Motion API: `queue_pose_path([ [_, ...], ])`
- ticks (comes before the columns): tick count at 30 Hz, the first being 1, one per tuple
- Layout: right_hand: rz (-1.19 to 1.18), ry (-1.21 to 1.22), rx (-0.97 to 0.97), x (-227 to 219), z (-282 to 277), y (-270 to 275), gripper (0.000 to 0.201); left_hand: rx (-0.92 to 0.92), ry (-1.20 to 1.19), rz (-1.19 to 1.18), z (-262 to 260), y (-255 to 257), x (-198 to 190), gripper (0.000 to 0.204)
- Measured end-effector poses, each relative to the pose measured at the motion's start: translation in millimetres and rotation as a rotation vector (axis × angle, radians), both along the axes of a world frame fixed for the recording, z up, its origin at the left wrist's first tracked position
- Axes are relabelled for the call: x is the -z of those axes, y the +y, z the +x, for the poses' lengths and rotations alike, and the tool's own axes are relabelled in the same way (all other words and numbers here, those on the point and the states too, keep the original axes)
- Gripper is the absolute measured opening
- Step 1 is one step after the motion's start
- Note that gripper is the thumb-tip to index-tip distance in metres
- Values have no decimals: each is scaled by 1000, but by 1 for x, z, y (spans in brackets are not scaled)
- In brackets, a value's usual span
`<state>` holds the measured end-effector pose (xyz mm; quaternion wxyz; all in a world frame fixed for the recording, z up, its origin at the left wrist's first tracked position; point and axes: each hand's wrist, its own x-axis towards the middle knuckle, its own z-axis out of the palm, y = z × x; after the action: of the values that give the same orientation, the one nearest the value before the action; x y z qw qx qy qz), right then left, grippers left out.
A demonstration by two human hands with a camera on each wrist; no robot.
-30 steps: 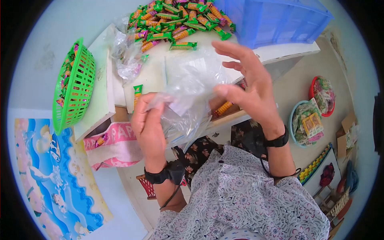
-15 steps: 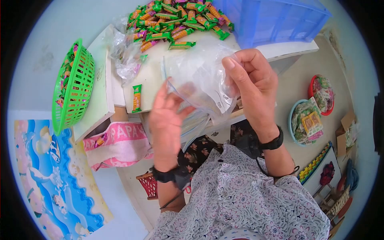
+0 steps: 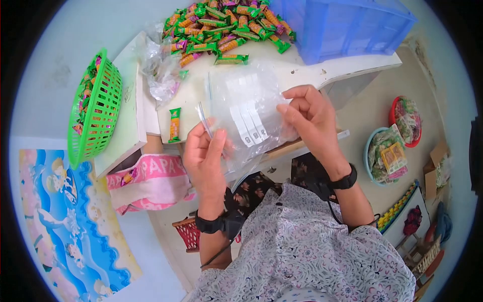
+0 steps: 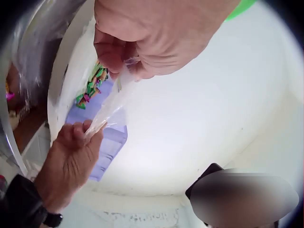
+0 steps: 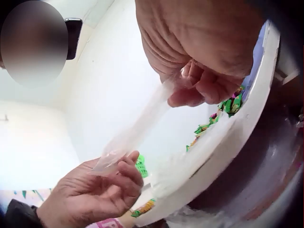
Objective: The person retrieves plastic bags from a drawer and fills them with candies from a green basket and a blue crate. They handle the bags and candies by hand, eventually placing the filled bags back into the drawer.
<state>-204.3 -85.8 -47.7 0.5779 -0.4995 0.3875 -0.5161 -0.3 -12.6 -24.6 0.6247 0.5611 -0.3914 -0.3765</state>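
A clear plastic zip bag [image 3: 269,113] is spread between my two hands, over the table edge, with pale printed strips showing through it. My left hand [image 3: 206,158] pinches its left side near the zip strip, thumb on top. The other side is pinched by my right hand [image 3: 316,128], between thumb and fingers. In the left wrist view, the bag [image 4: 107,109] is stretched thin from one hand to the other. The right wrist view shows the same bag [image 5: 135,128] pulled between the fingertips. Another zip edge lies on the table behind it.
Wrapped snacks [image 3: 229,30] are heaped at the back, beside a blue crate [image 3: 347,32]. A single snack [image 3: 174,125] and crumpled plastic [image 3: 160,75] lie left. A green basket [image 3: 95,116] leans at the table's left. An open drawer [image 3: 282,151] juts out in front.
The left hand first held the crumpled bag, then spread its fingers while the right hand held it up. Now both hands pinch the bag, lower and flatter.
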Motion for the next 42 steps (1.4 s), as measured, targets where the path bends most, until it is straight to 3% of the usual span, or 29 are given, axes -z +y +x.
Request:
queue_pose_path([
  [2,-47,42,-67,6,-4,5,28,-33,-121,22,6,-2,0,41],
  [10,-269,301,142,-20,11,-14,39,-34,-461,-86,18,-58,-40,56],
  [13,-303,440,207,-11,19,-31,45,19,-521,-73,37,-86,-14,61],
  [16,-329,616,221,6,24,-45,49,-4,-790,138,34,-91,-4,62],
  [19,-328,703,216,8,23,-51,50,-249,-1171,-53,23,-82,-4,61],
  [21,-349,720,278,6,23,-50,49,-196,-1239,-201,17,-79,-9,55],
  [23,-415,718,405,1,26,-49,48,-120,-1305,-320,11,-77,-16,49],
  [26,-588,450,445,-17,23,-45,47,10,-1399,-414,3,-82,-20,45],
  [29,-446,-13,213,-33,36,-32,52,67,-1460,-403,-7,-92,-15,46],
  [32,-237,-173,62,-21,55,-34,62,144,-1531,-299,-20,-94,-2,51],
  [37,-135,-103,12,11,62,-49,74,234,-1625,-138,-19,-88,37,61],
  [39,-181,38,-1,9,58,-50,75,235,-1601,-116,-19,-86,41,63],
  [42,-150,11,-24,10,56,-52,74,220,-1569,-67,-13,-84,36,70],
])
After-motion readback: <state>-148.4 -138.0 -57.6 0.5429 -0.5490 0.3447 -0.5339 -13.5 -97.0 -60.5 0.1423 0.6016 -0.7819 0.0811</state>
